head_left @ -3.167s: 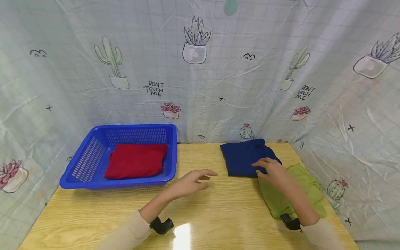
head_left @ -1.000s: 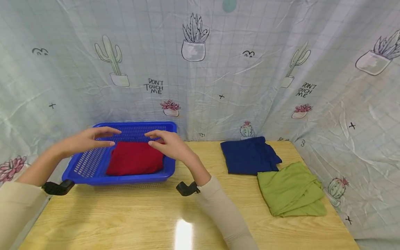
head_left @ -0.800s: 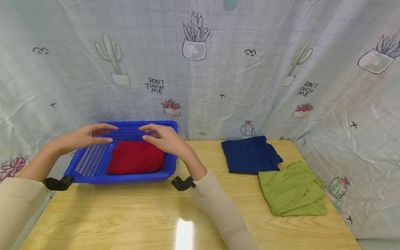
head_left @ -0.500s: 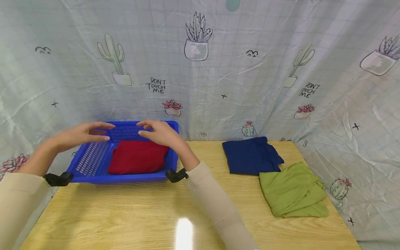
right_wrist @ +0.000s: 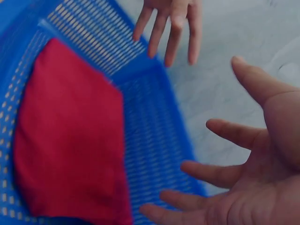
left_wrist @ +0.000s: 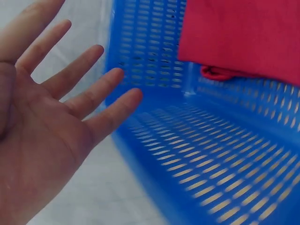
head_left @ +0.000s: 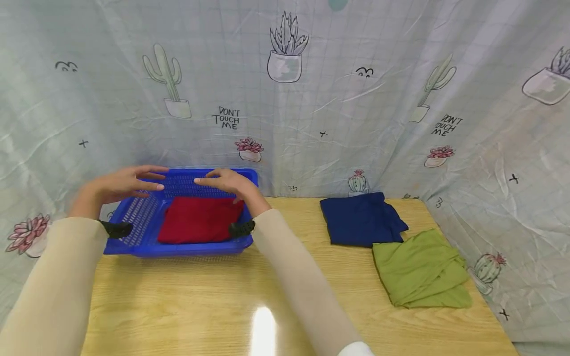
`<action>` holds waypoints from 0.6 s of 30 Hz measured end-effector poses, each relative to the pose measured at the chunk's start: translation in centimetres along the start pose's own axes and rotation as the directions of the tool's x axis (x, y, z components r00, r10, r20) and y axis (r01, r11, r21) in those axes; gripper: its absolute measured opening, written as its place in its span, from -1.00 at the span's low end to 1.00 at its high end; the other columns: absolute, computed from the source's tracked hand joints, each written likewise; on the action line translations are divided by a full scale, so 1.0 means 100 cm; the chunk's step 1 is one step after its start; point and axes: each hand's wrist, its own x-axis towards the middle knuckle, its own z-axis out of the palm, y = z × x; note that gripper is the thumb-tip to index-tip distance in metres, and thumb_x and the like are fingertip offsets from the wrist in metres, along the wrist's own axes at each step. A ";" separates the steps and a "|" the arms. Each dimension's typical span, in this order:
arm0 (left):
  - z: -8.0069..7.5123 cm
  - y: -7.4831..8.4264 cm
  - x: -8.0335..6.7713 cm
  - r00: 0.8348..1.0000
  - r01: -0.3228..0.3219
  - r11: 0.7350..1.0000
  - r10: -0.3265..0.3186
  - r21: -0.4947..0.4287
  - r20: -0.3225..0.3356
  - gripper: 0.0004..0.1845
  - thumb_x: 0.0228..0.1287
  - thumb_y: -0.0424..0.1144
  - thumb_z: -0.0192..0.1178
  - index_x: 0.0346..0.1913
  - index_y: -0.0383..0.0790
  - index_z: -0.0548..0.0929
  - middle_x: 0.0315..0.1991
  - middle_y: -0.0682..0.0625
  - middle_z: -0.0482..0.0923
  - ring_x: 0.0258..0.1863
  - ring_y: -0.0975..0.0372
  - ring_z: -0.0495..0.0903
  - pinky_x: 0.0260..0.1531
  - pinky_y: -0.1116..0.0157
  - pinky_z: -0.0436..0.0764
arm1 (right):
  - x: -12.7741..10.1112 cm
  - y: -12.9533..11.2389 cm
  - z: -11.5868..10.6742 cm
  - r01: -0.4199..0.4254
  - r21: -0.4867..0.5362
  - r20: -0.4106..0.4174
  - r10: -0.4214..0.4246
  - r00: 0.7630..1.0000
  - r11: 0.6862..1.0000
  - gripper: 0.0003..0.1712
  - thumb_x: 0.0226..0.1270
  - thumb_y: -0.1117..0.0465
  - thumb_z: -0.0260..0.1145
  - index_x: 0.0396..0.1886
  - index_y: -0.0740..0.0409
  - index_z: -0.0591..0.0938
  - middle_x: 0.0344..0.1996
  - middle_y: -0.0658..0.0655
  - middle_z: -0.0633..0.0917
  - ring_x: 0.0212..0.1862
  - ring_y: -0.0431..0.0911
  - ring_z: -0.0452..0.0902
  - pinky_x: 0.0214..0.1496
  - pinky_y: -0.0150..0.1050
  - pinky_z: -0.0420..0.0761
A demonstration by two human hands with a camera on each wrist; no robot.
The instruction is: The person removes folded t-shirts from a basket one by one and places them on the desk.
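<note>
Over the far rim of the blue basket [head_left: 133, 244], left hand [head_left: 122, 182] and right hand [head_left: 227, 181] hover, fingers spread, holding nothing; red cloth [head_left: 200, 225] lies folded inside; advisable to grasp both side walls evenly, keeping basket level.

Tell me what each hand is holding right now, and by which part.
Nothing. The left hand and right hand are both open, fingers spread, above the far rim of the blue basket.
</note>
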 end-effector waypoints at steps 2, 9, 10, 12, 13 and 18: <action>0.001 -0.008 0.007 0.999 0.039 0.997 -0.039 -0.060 0.011 -0.13 0.52 -0.12 0.17 0.64 -0.25 -0.11 0.58 -0.45 -0.19 0.50 -0.38 -0.02 0.33 -0.36 0.19 | 0.006 0.006 0.002 -0.057 0.018 -0.012 0.057 0.998 0.998 -0.17 0.28 -0.31 0.39 0.50 -0.23 0.43 0.52 -0.04 0.32 0.44 0.05 0.33 0.26 0.28 0.49; 0.020 -0.031 0.025 0.969 0.249 0.949 -0.241 -0.196 0.062 -0.02 0.50 -0.04 0.19 0.66 -0.03 -0.29 0.59 -0.36 -0.55 0.46 -0.53 -0.28 0.23 -0.43 0.28 | 0.026 0.026 0.017 -0.151 0.055 -0.001 0.152 0.988 0.987 -0.07 0.21 -0.08 0.55 0.55 -0.25 0.35 0.57 0.00 0.24 0.51 0.12 0.22 0.33 0.27 0.44; 0.023 -0.031 0.027 0.964 0.266 0.943 -0.258 -0.199 0.067 -0.01 0.49 -0.02 0.21 0.66 -0.01 -0.28 0.59 -0.34 -0.61 0.46 -0.54 -0.30 0.23 -0.42 0.29 | 0.028 0.029 0.018 -0.161 0.055 0.004 0.161 0.987 0.986 -0.06 0.21 -0.05 0.55 0.56 -0.24 0.35 0.57 0.01 0.23 0.52 0.11 0.21 0.34 0.24 0.43; 0.031 -0.031 0.033 0.952 0.307 0.928 -0.293 -0.211 0.092 0.00 0.47 -0.02 0.23 0.66 0.01 -0.27 0.57 -0.32 -0.69 0.46 -0.53 -0.37 0.29 -0.44 0.16 | 0.031 0.036 0.021 -0.185 0.064 0.033 0.183 0.983 0.981 -0.07 0.24 0.00 0.54 0.57 -0.23 0.33 0.59 0.02 0.19 0.55 0.08 0.15 0.39 0.19 0.40; 0.033 -0.031 0.035 0.945 0.324 0.922 -0.309 -0.212 0.102 0.01 0.46 -0.03 0.24 0.66 0.01 -0.27 0.56 -0.32 -0.72 0.47 -0.51 -0.41 0.32 -0.44 0.08 | 0.032 0.038 0.021 -0.194 0.079 0.049 0.190 0.981 0.978 -0.07 0.26 0.03 0.53 0.58 -0.23 0.31 0.60 0.03 0.17 0.56 0.07 0.11 0.41 0.17 0.38; 0.046 -0.030 0.047 0.926 0.376 0.900 -0.366 -0.220 0.087 0.04 0.37 -0.14 0.35 0.66 -0.07 -0.16 0.56 -0.39 -0.67 0.54 -0.33 -0.23 0.41 -0.12 0.25 | 0.035 0.050 0.021 -0.197 0.194 0.117 0.177 0.977 0.961 -0.03 0.26 0.26 0.51 0.60 -0.17 0.28 0.61 0.12 0.10 0.57 0.08 0.08 0.40 0.17 0.40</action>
